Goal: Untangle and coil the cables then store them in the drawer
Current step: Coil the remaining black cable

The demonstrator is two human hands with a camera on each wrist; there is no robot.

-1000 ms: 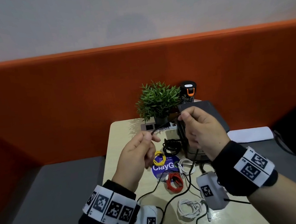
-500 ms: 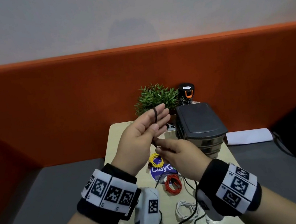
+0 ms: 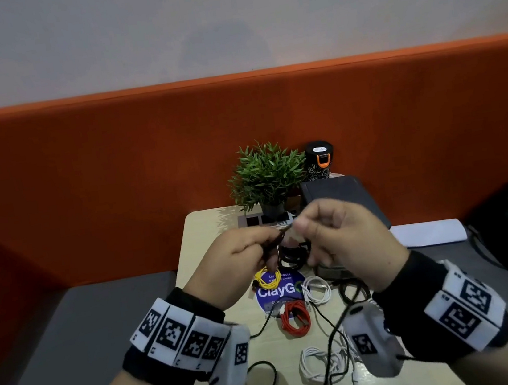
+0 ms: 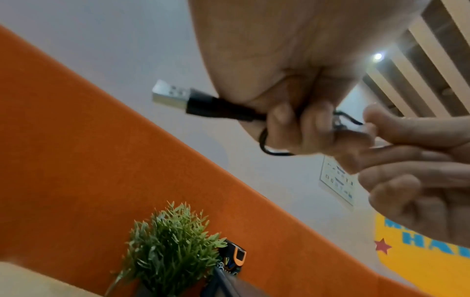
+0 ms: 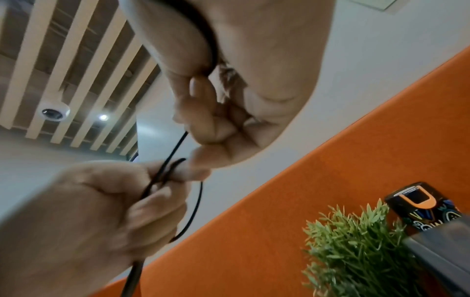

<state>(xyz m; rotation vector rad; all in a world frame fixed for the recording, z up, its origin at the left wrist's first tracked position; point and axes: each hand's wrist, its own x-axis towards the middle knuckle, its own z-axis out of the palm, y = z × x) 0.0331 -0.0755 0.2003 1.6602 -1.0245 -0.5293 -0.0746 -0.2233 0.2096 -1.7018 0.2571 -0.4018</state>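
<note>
The table (image 3: pixel 199 231) carries the whole job: at its far end a dark drawer unit (image 3: pixel 340 194) stands beside a potted plant (image 3: pixel 266 174), and nearer lie cables already coiled, black (image 3: pixel 293 256), yellow (image 3: pixel 267 279), red (image 3: pixel 295 317) and white (image 3: pixel 318 288), with a looser white bundle (image 3: pixel 320 361) closer in.

Both hands are raised over the middle of the table, working one thin black USB cable (image 5: pixel 195 203). The left hand (image 3: pixel 239 262) has its fingers curled round a small loop of it, the silver USB plug (image 4: pixel 171 94) sticking out past the fist. The right hand (image 3: pixel 342 238) pinches the running strand between thumb and fingers, just beside the left; the rest of the cable trails down to the table.

The step looks to be winding this cable into a coil. To do it well, the left hand should hold the loop steady with the plug kept clear, while the right feeds strand in even turns under light tension. Letting the strand slide through the pinch rather than dragging it should keep the trailing length from snagging the other cables below. Storing in the drawer comes after.
</note>
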